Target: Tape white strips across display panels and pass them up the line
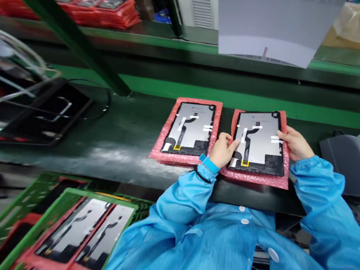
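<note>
Both my hands grip a tablet screen panel (261, 140), its silver back facing up with a black flex cable and white tape strips. Beneath it lies a pink bubble-wrap bag (256, 178), on the dark green bench. My left hand (223, 150) pinches the panel's left edge, the thumb on top. On the right edge, my right hand (295, 143) holds on with its thumb over the border; its other fingers are hidden below. To the left, a second screen panel (197, 128) rests on another pink bubble-wrap bag (172, 158).
Lower left, a green crate (67, 195) contains more panels on pink wrap. A dark tray-like device (51, 110) sits at left, a grey tape dispenser (350, 162) at right. Red-wrapped stacks (116, 15) line the back shelf; a white sheet (272, 28) hangs ahead. A green post (79, 44) slants down to the bench.
</note>
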A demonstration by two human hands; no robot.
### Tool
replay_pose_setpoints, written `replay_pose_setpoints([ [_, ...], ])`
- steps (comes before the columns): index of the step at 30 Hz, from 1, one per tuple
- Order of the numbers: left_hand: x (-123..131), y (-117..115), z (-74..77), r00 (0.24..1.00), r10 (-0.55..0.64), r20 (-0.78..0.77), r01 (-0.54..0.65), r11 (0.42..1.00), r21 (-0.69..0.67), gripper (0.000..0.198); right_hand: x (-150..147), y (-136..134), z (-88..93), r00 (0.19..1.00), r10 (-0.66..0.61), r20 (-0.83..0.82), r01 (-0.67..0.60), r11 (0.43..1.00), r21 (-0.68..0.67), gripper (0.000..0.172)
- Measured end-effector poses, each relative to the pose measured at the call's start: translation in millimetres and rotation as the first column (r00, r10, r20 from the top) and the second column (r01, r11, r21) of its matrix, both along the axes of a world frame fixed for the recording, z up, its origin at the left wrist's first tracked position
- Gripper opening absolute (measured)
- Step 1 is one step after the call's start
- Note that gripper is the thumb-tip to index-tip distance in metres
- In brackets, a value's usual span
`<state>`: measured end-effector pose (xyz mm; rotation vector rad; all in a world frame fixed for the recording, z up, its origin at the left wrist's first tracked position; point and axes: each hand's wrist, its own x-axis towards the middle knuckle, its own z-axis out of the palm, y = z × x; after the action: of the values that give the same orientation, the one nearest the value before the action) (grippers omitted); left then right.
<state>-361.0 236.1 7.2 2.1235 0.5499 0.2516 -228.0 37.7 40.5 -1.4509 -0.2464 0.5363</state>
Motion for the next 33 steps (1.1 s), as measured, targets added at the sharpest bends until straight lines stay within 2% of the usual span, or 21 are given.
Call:
replay_pose_setpoints([
  [2,-20,25,16.1,0.993,0.044,0.114,-0.042,0.999,-0.018,0.015,-1,26,13.8,0.994,0.069,0.086,-0.074,0.996,0.055,0.04],
  [4,-43,58,33.0,0.974,0.12,0.192,-0.132,0.99,0.051,0.017,-5,67,21.3,0.979,0.15,0.142,-0.161,0.984,0.075,0.04],
  [7,-72,111,46.6,0.956,0.244,0.165,-0.275,0.938,0.21,0.015,-15,141,17.6,0.959,0.232,0.163,-0.233,0.972,-0.012,0.031],
  [9,-78,138,42.6,0.952,0.302,0.053,-0.304,0.908,0.288,0.013,-21,183,7.8,0.953,0.248,0.172,-0.208,0.953,-0.219,0.024],
  [11,-75,156,30.0,0.944,0.323,-0.066,-0.282,0.894,0.347,0.011,-24,211,-3.9,0.938,0.266,0.224,-0.144,0.883,-0.446,0.02],
  [12,-71,162,22.3,0.941,0.319,-0.11,-0.257,0.89,0.377,0.011,-24,220,-9.3,0.929,0.273,0.248,-0.11,0.848,-0.519,0.02],
  [14,-65,168,8.0,0.942,0.299,-0.151,-0.208,0.875,0.437,0.011,-24,226,-17.6,0.92,0.269,0.283,-0.061,0.815,-0.576,0.023],
  [16,-64,170,-0.1,0.942,0.298,-0.153,-0.195,0.859,0.474,0.014,-24,218,-21.6,0.918,0.249,0.308,-0.024,0.81,-0.586,0.032],
  [19,-74,163,2.9,0.933,0.347,-0.092,-0.255,0.821,0.511,0.018,-32,175,-20.4,0.908,0.226,0.353,0.009,0.832,-0.555,0.042],
  [22,-83,137,16.9,0.931,0.329,0.161,-0.356,0.706,0.612,0.027,-56,96,-16.4,0.922,0.253,0.294,-0.128,0.914,-0.386,0.029],
  [23,-83,123,21.3,0.933,0.249,0.26,-0.359,0.685,0.634,0.031,-67,65,-15.8,0.935,0.239,0.261,-0.153,0.938,-0.312,0.025],
  [24,-79,106,24.6,0.931,0.134,0.339,-0.333,0.688,0.644,0.033,-79,33,-16.1,0.953,0.183,0.24,-0.12,0.96,-0.253,0.025],
  [25,-74,87,26.5,0.924,0.006,0.382,-0.273,0.712,0.647,0.033,-91,1,-17.7,0.971,0.085,0.226,-0.035,0.976,-0.217,0.028],
  [26,-66,67,26.9,0.907,-0.123,0.402,-0.186,0.741,0.645,0.031,-102,-31,-20.7,0.974,-0.061,0.218,0.105,0.975,-0.197,0.033],
  [27,-58,45,25.9,0.88,-0.243,0.408,-0.088,0.76,0.644,0.029,-112,-62,-25.0,0.946,-0.242,0.215,0.283,0.941,-0.185,0.036],
  [28,-48,25,23.8,0.849,-0.341,0.404,0.004,0.768,0.64,0.026,-120,-92,-30.3,0.875,-0.436,0.211,0.472,0.865,-0.168,0.039],
  [30,-28,-12,17.3,0.793,-0.469,0.39,0.139,0.762,0.633,0.023,-131,-147,-42.2,0.616,-0.764,0.192,0.787,0.607,-0.106,0.045],
  [31,-18,-26,13.9,0.775,-0.503,0.383,0.181,0.757,0.628,0.022,-134,-170,-47.7,0.486,-0.857,0.172,0.874,0.481,-0.073,0.048],
  [32,-9,-37,10.8,0.762,-0.524,0.38,0.209,0.755,0.622,0.021,-134,-190,-52.3,0.383,-0.911,0.15,0.923,0.381,-0.048,0.051],
  [33,0,-46,8.3,0.753,-0.539,0.378,0.233,0.755,0.613,0.02,-134,-207,-55.5,0.319,-0.939,0.128,0.948,0.318,-0.035,0.053],
])
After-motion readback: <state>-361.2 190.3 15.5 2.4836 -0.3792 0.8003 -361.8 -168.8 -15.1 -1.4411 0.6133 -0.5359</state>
